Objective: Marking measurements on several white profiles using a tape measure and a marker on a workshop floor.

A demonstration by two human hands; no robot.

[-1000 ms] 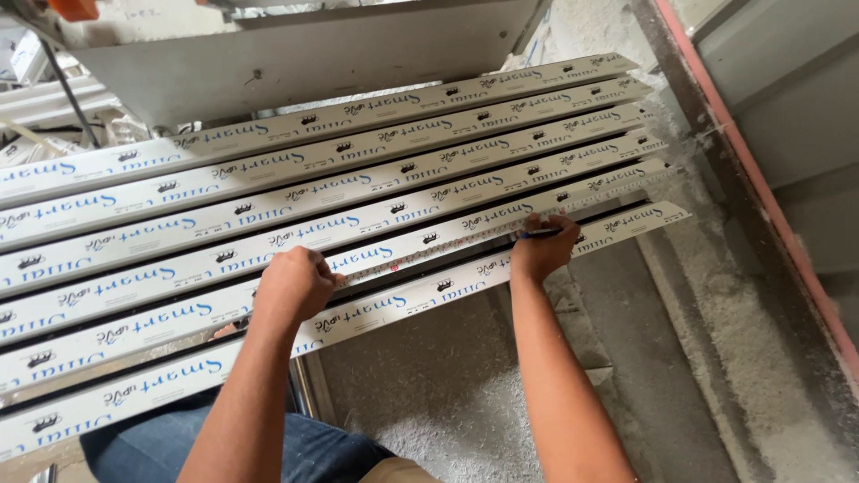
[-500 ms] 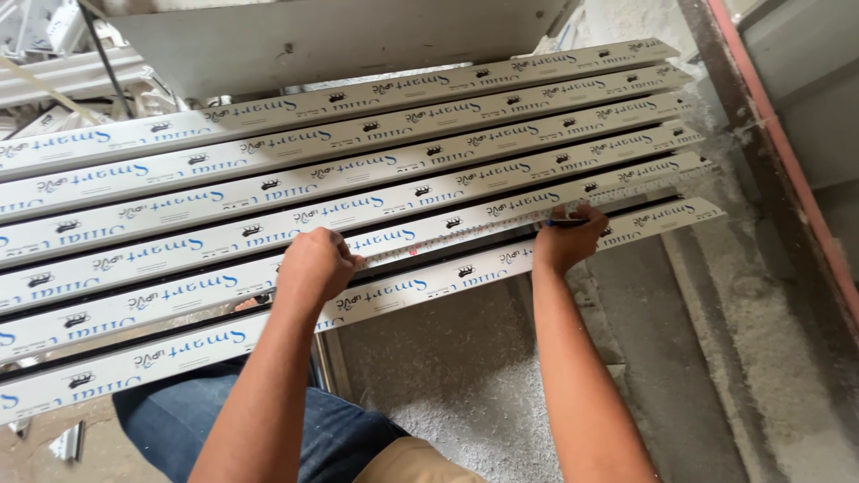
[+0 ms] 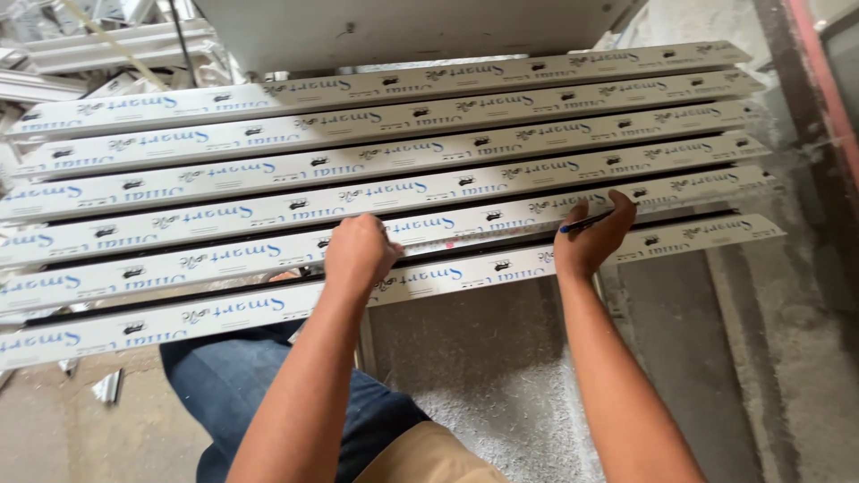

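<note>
I see both bare forearms reaching forward and up from the bottom of the view, elbows low, wrists nearly straight. The left hand lies knuckles up on the nearest long white plastic profile strip with blue printing, its fingers curled down over the strip's far edge, so I read it as gripping that strip. The right hand sits further along the same strip, palm down and thumb raised, with its fingers pinching a slim black pen with a blue cap that lies across the next strip up. Seven such strips lie side by side, running left to right, on a grey metal surface. Below them I see a blue-jeaned leg and a gritty grey floor.
</note>
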